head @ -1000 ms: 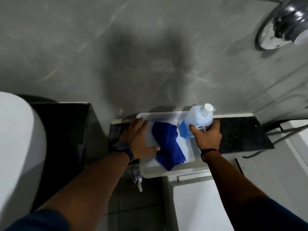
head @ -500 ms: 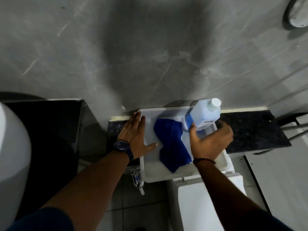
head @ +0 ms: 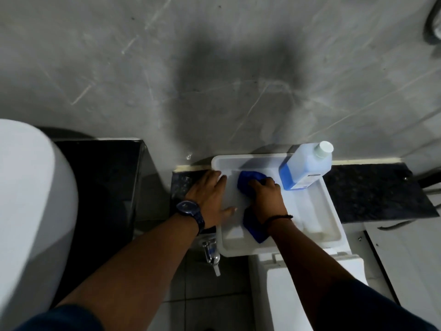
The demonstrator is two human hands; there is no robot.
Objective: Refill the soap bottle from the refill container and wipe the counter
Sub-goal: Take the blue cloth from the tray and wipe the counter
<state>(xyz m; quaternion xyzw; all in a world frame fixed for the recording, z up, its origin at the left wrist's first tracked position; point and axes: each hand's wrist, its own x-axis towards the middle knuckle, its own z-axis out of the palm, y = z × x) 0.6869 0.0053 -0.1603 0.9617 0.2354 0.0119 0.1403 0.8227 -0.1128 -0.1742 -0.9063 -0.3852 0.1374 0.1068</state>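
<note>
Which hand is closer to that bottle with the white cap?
The right hand. It presses on the blue cloth in the white tray, just beside the bottle. The left hand rests on the tray's far edge.

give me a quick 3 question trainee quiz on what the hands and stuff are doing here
1. True or false: the right hand is on the blue cloth.
2. Where does the refill bottle stand? A) on the floor B) at the far right corner of the white tray C) in the left hand
3. Fill in: the left hand lies flat on the tray's ____ edge.

Key: 1 true. 2 B. 3 left.
</note>
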